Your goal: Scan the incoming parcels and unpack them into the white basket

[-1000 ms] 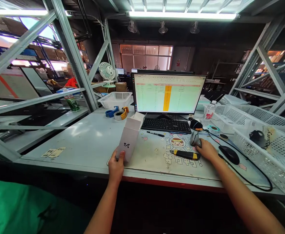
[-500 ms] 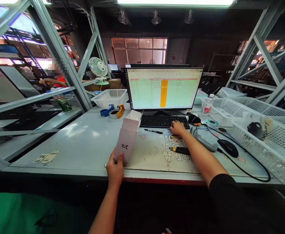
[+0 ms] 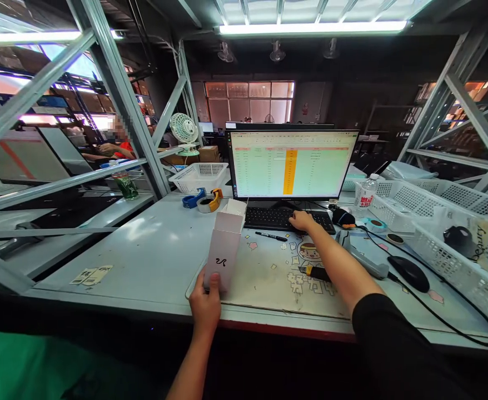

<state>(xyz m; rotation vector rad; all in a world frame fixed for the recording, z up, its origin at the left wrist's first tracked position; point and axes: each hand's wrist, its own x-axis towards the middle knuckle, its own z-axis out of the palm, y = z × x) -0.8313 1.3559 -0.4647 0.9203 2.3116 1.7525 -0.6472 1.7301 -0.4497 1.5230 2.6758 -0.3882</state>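
My left hand [image 3: 205, 304] grips the lower end of a tall white carton [image 3: 224, 247] with an open top flap and a black squiggle on its front, held upright over the near edge of the desk mat [image 3: 269, 278]. My right hand [image 3: 301, 220] reaches forward and rests on the black keyboard [image 3: 288, 218] below the monitor [image 3: 292, 164], fingers curled down on the keys. A barcode scanner [image 3: 363, 258] lies on the mat right of my forearm. A yellow-and-black utility knife [image 3: 314, 272] lies partly under my arm. A black pen [image 3: 271, 236] lies before the keyboard.
White mesh baskets [image 3: 448, 244] line the right side, a black mouse [image 3: 408, 272] and cable beside them. Tape dispensers [image 3: 204, 199], another basket [image 3: 198, 175] and a small fan [image 3: 184, 130] stand at the back left. A water bottle [image 3: 366, 195] stands right of the monitor. A person sits behind the steel racking at left.
My right hand left the scanner, which now lies on the mat, and moved forward onto the keyboard. The left hand keeps hold of the carton.
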